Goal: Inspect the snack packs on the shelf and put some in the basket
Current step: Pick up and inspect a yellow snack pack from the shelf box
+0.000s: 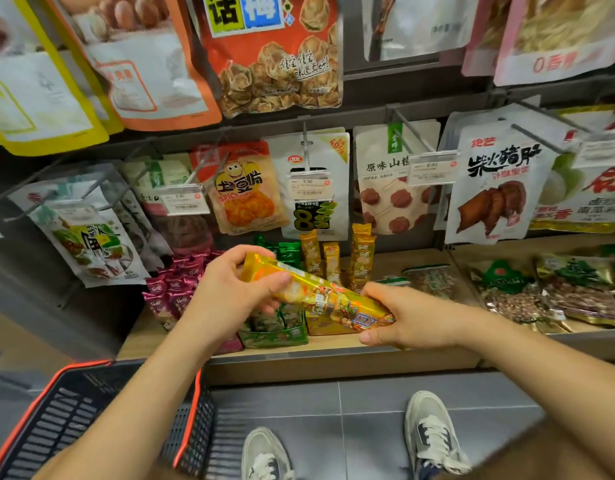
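A long yellow snack pack (320, 296) is held slanting above the wooden shelf (334, 344). My left hand (236, 289) pinches its upper left end, and my right hand (403, 317) grips its lower right end. Behind it stand more yellow packs (361, 254) upright, with green packs (282, 323) and magenta packs (174, 289) in display boxes. A black basket with an orange rim (56, 420) sits at the lower left under my left forearm.
Hanging snack bags on metal pegs fill the wall above, with price tags (185, 200) sticking forward. Bags of nuts (528, 296) lie on the shelf to the right. Grey floor tiles and my two shoes (431, 434) are below.
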Motion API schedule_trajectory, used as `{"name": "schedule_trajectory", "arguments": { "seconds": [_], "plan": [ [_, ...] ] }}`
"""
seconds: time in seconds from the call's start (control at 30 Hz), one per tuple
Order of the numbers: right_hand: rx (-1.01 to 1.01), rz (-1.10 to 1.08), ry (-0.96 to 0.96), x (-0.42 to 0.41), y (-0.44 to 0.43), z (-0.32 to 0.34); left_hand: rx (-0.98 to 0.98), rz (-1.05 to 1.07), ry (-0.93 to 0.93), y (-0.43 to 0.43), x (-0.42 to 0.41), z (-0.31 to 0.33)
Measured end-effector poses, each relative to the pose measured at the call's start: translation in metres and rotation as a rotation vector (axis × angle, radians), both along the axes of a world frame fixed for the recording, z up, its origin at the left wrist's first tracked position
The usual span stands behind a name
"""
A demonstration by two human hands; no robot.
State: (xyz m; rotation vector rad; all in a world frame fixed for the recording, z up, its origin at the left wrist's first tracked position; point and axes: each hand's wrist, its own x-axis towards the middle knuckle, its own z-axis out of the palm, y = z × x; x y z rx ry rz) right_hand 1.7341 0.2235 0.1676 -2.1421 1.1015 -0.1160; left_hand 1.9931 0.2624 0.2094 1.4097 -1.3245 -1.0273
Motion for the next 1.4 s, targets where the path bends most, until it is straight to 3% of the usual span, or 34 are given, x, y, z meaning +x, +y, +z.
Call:
{"name": "schedule_trajectory", "arguments": {
  "seconds": [0.13, 0.27, 0.33, 0.4, 0.57, 0.77, 0.83, 1.03, 1.13, 1.2, 1.4],
  "plan": [
    [0.018, -0.002, 0.087, -0.003, -0.009, -0.002, -0.165, -0.076, -0.184, -0.008, -0.017, 0.008],
    [-0.076, -0.034, -0.137, 0.002, -0.016, 0.01, -0.392, -0.097, -0.428, -0.012, -0.041, 0.008],
    [-0.158, -0.04, -0.259, 0.009, -0.023, 0.02, -0.47, -0.145, -0.492, -0.014, -0.055, 0.003],
    [-0.241, -0.024, -0.263, 0.012, -0.032, 0.024, -0.493, -0.145, -0.489, -0.019, -0.062, -0.004],
    [-0.296, -0.084, -0.239, -0.005, -0.061, 0.012, -0.221, -0.067, -0.222, -0.046, -0.064, -0.029],
    [-0.037, -0.454, -0.67, -0.022, -0.104, -0.03, 0.108, -0.149, -0.607, -0.077, -0.074, -0.114],
    [-0.003, -0.492, -0.725, -0.021, -0.112, -0.049, 0.171, -0.158, -0.67, -0.088, -0.083, -0.14],
    [-0.066, -0.598, -0.677, -0.01, -0.129, -0.115, 0.29, -0.02, -0.703, -0.142, -0.099, -0.192],
    [-0.124, -0.575, -0.505, -0.002, -0.129, -0.146, 0.375, 0.035, -0.798, -0.169, -0.104, -0.208],
    [-0.177, -0.572, -0.387, 0.003, -0.132, -0.157, 0.392, 0.048, -0.848, -0.18, -0.106, -0.217],
    [-0.203, -0.763, -0.357, 0.012, -0.141, -0.17, 0.356, 0.108, -0.906, -0.188, -0.107, -0.238]
  ]
}}
